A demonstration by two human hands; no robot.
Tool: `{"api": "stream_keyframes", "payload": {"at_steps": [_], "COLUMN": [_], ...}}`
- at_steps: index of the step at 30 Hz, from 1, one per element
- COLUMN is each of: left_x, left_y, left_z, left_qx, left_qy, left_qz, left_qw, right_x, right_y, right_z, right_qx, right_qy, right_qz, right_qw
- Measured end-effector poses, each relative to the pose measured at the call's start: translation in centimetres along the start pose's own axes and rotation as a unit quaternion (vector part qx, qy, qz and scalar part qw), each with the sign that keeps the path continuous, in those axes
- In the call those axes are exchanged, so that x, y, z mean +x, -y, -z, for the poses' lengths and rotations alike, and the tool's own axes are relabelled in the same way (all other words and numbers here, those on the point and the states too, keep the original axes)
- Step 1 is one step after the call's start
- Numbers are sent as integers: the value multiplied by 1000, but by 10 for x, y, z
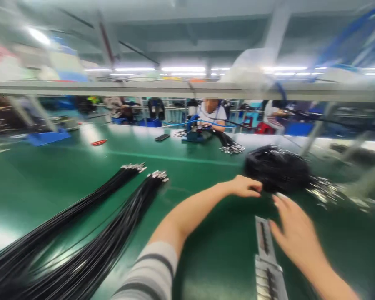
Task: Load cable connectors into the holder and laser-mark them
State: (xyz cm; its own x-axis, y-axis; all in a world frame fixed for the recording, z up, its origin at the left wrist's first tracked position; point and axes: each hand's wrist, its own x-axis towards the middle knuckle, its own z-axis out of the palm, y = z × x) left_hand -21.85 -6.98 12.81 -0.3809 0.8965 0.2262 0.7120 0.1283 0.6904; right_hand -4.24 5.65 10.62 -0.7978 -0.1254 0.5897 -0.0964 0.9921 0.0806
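Note:
A thick coil of black cables (276,166) lies on the green tabletop, its silvery ends (325,191) fanned out to the right. At the coil's lower left edge is my left hand (246,186), its fingers bent with a small gap between them; whether it touches the cables I cannot tell. My right hand (295,225) hovers just below the coil, thumb and fingers apart and nothing in its grasp. Beside my right thumb stands a long metal fixture (265,241) with a row of slots, running toward me.
Two long bundles of black cables (112,233) with metal ends stretch across the left. Farther back are a red object (99,142), a phone (162,137), a blue bench device (193,132) and more cables (231,146). A seated person (211,114) works opposite. A shelf rail (162,89) crosses overhead.

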Motion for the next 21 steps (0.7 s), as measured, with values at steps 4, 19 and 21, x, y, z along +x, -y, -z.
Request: {"api": "stream_keyframes", "payload": {"at_steps": [4, 19, 21], "left_x": [-32, 42, 43], "left_y": [20, 106, 111], "left_z": [3, -8, -8], "left_qx": [-68, -456, -464], "left_qy": [-14, -122, -126], "left_qz": [13, 426, 443], "left_qw": [998, 772, 756], "right_x": [35, 91, 105], "right_y": [5, -32, -42], "right_z": [-29, -71, -93], "right_qx": [-19, -41, -79], "right_qy": [233, 226, 211], "right_qz": [-46, -68, -81], "right_qw": [971, 971, 971]}}
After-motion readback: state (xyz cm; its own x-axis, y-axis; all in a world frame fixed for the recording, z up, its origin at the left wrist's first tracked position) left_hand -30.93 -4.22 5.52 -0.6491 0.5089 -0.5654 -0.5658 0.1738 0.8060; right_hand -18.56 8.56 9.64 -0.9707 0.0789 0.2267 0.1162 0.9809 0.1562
